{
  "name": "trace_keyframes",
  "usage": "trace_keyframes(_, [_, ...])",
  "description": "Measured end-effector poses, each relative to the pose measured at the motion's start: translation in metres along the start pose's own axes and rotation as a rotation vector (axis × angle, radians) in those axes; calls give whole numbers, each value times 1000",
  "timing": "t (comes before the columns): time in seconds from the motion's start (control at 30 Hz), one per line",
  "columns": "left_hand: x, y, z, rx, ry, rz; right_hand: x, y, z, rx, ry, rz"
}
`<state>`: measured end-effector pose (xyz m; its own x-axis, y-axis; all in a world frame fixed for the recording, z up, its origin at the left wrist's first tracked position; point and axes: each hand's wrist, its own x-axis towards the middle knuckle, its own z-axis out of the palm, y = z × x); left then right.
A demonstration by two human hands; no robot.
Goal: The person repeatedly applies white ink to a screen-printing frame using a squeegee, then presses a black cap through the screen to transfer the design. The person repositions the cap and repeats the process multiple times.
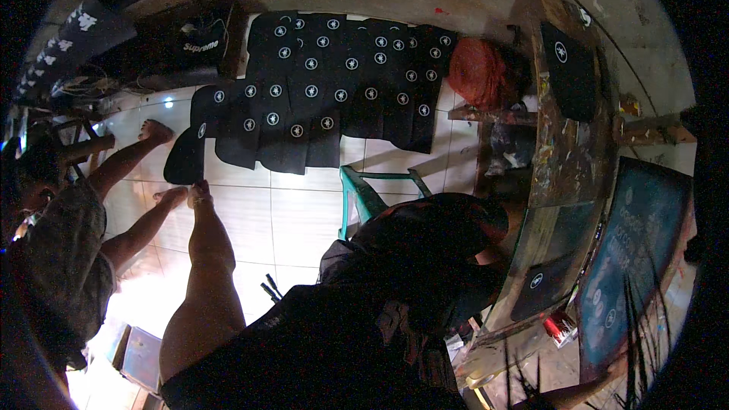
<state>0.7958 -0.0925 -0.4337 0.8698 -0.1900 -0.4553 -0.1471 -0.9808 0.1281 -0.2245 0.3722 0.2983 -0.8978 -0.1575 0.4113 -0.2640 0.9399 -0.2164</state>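
My left arm stretches out over the floor, and my left hand (199,192) pinches the lower edge of a black panel (184,158) with a round white emblem. That panel is beside a large spread of similar black panels (311,118), which overlap on the tiles. At the lower right, my right hand (616,372) is in dim light at the near end of a blue printing screen (634,250), its fingers seemingly closed on the frame. The screen is tilted up beside the glass-topped table (558,235). One printed panel (538,282) lies on that glass.
A green plastic stool (357,193) stands below my dark-clothed lap. Another person (64,266) sits at the left with bare legs reaching onto the tiles. A red cloth bundle (482,72) is beside the table, with another black panel (568,72) farther along. A red can (560,326) stands near the screen.
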Motion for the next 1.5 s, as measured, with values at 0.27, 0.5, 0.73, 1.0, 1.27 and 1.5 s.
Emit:
trace_keyframes(0.27, [32, -35, 51, -829, -20, -235, 3, 24, -2, -48, 11, -59])
trace_keyframes(0.5, [-69, 98, 133, 422, 42, 769, 3, 15, 0, -59, -41, -70])
trace_keyframes(0.73, [-520, 213, 82, -528, -478, 1552, -17, -4, 0, -374, 75, -574])
trace_keyframes(1.0, [-891, -3, -19, 28, -1787, 2549, -47, -75, 3, 57, 138, -58])
trace_keyframes(1.27, [-959, -233, 8, -168, -2425, 3283, -58, -104, -21, 13, 19, -137])
trace_keyframes(1.5, [-938, -43, 70, 397, -1884, 3177, -34, -73, 3, -258, 211, -522])
